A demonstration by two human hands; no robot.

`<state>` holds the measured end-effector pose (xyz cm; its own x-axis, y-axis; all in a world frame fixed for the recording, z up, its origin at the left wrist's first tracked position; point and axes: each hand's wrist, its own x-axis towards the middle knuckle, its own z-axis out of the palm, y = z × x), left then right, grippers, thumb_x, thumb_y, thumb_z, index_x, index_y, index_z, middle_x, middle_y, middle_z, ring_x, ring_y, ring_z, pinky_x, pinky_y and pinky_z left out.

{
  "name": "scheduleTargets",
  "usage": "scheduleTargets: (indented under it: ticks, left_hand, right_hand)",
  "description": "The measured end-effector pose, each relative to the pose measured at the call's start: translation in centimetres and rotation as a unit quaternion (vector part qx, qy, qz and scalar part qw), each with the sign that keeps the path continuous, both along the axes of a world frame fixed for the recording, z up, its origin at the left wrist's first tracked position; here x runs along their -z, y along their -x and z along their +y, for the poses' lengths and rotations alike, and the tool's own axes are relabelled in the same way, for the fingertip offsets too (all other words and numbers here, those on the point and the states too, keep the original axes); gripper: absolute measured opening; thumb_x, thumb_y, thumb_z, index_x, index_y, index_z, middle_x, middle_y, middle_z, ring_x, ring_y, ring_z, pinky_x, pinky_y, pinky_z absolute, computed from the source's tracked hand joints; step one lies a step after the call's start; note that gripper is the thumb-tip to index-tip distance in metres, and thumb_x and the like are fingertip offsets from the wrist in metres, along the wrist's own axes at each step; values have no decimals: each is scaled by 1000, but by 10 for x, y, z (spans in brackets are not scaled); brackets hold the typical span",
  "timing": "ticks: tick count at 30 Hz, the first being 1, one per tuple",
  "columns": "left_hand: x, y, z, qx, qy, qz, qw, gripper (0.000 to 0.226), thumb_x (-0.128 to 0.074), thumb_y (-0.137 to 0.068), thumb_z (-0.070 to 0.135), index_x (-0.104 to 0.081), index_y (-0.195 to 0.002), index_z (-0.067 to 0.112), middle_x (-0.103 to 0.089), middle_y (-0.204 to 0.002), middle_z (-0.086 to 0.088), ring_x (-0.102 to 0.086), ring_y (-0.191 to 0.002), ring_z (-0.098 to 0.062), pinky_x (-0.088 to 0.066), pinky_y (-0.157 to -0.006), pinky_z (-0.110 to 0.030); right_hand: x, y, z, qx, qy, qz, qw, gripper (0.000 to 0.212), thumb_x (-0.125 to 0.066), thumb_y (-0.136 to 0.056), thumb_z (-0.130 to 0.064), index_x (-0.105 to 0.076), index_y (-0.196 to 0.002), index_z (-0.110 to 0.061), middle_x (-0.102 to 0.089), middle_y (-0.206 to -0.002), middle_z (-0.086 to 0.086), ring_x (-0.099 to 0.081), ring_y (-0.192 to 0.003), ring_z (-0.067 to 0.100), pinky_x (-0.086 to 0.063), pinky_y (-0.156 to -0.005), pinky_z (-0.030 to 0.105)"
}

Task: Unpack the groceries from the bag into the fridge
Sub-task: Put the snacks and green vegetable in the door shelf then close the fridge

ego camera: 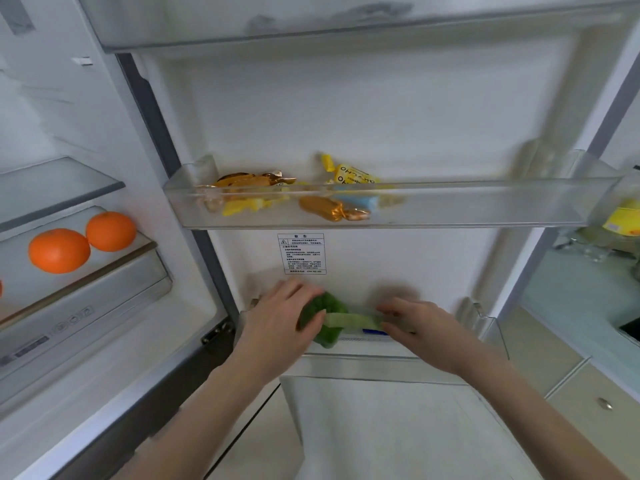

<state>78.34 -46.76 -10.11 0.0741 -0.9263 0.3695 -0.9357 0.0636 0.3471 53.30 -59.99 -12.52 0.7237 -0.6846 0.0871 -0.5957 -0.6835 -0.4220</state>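
Open fridge door seen from above, with the fridge interior at left. The middle door bin holds several wrapped sweets in gold, yellow and blue wrappers; a printed warning label sits on the door liner just below it. At left, two oranges rest side by side on an interior shelf above a drawer. At far right, part of a bench with blurred items is visible beyond the door edge.

In the lower door bin, the left hand curls its fingers round the leafy end of a green vegetable, grasping it. The pale stalk extends rightward to the right hand, whose fingers rest along it; whether this grip is clenched cannot be told. The vegetable lies between both hands, at the bin's left part.
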Motion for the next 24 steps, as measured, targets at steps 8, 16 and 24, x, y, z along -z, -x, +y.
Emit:
scheduleTargets:
  ticks: [8,16,24]
  left_hand:
    - [5,24,7,-42,35,-7,998,34,-52,-96,43,-65,-122,27,-59,-116,11,-52,-106,-10,-50,-92,-30]
    - [11,65,20,-55,30,-7,998,37,-51,-98,44,-67,-125,24,-62,-120,11,-55,-111,-8,-44,-96,-22]
    - [3,104,33,-60,58,-3,997,42,-45,-100,48,-64,-130,25,-61,-122,11,-55,-113,-10,-49,-98,-29]
  right_hand:
    - [-12,20,9,-17,0,-105,994,36,-54,-102,-42,-57,-138,-38,-57,-123,-26,-60,-107,5,-51,-93,28]
    - [-21,56,26,4,-10,-188,982,39,-47,-99,-52,-53,-137,-47,-57,-127,-31,-57,-113,-5,-42,-90,6]
    - [-34,113,54,47,-7,-252,967,41,-53,-96,-50,-51,-137,-52,-55,-138,-30,-58,-112,-5,-42,-82,3]
